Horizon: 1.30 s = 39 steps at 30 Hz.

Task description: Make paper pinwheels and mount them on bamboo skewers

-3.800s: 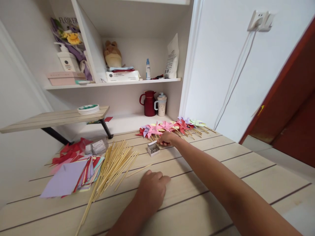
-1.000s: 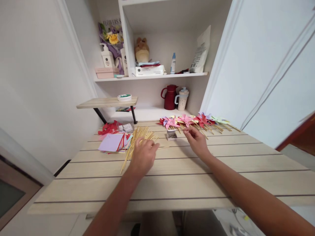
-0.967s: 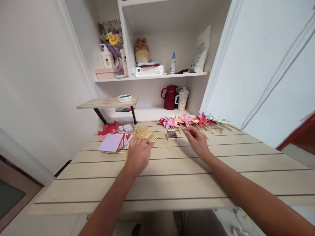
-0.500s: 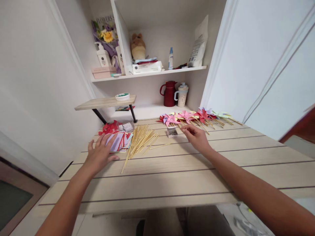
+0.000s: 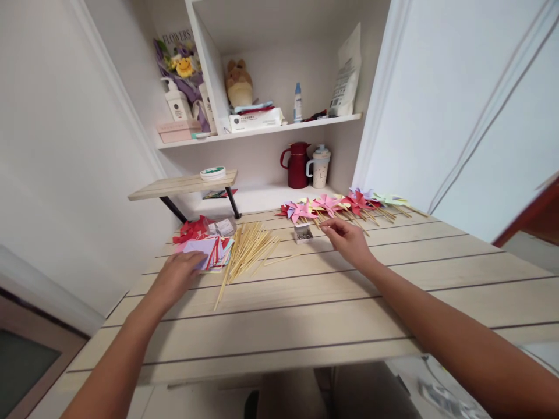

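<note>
My left hand [image 5: 179,276] is at the near edge of a stack of coloured paper [image 5: 223,250]. Its fingers are drawn together on a lavender paper sheet [image 5: 194,245], with the thumb largely hidden. Farther right, my right hand [image 5: 348,240] hovers above the table in a pinch; whatever sits between thumb and forefinger is too small to make out. Just left of those fingertips stands a small open box [image 5: 303,234] holding tiny metal pieces. Between my hands lies a loose pile of thin wooden sticks [image 5: 248,250].
Finished paper pinwheels [image 5: 325,205] lie along the table's back right. Red paper pieces [image 5: 192,228] and a clear plastic box [image 5: 221,227] sit behind the stack. A small raised shelf [image 5: 183,185] stands back left; a red jug [image 5: 297,166] and a cup [image 5: 320,169] are behind.
My left hand has gone from spread fingers over the paper stack to fingers drawn together at the lavender sheet. The right hand keeps its pinch beside the small box. The view has shifted slightly.
</note>
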Tool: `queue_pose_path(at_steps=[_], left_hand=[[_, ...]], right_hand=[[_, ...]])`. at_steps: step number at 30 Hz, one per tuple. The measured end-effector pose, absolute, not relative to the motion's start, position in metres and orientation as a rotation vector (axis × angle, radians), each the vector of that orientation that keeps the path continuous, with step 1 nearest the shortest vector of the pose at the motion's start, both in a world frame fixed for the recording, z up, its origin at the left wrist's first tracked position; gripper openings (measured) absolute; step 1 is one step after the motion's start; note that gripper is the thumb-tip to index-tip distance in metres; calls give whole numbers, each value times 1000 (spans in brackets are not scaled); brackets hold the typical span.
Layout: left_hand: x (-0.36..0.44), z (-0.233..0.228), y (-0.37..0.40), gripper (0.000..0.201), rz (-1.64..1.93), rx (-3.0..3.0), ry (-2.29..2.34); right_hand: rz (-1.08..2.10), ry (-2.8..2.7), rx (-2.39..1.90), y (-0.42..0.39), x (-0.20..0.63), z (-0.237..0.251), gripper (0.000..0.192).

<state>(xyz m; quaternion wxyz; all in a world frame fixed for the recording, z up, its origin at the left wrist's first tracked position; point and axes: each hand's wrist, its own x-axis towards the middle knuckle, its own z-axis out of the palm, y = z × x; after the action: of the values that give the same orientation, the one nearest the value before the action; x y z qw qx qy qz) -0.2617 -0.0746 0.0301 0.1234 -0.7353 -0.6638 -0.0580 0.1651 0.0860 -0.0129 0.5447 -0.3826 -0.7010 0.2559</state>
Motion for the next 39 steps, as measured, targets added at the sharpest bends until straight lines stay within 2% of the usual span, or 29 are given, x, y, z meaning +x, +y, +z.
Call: queue_pose_path(at_steps=[7,11,13,16,21,25,30,34,39], left_hand=[[-278,31,-71,38,-308,-2131,-1921],[-269,34,-75,37,-208,-1968,-1884],[-268,34,-77,42,-108,-1899,-1962],[-274,31,-77,36,-29,-1904,-2086],[-289,29,-75,35,-199,-2080,-2079],[-287,30,-76,38,-278,-1956,-2101],[-270,28,-78,29,-449,-1726,-1988],[-247,25,-75,28,-443,-1699,-1948],[-226,23,-71,17,-574,-1655,-2034]], right_hand=[[644,-1698,-945,84,165,-11,30],[665,-1734,-951,85,165,-11,33],[650,-1747,-959,85,165,-11,33],[637,-1740,-975,86,166,-12,32],[674,-1730,-974,85,165,-10,32],[673,-1736,-982,83,165,-9,32],[652,-1748,-982,84,165,-9,32],[634,-1762,-968,86,165,-11,33],[632,-1774,-982,87,166,-12,32]])
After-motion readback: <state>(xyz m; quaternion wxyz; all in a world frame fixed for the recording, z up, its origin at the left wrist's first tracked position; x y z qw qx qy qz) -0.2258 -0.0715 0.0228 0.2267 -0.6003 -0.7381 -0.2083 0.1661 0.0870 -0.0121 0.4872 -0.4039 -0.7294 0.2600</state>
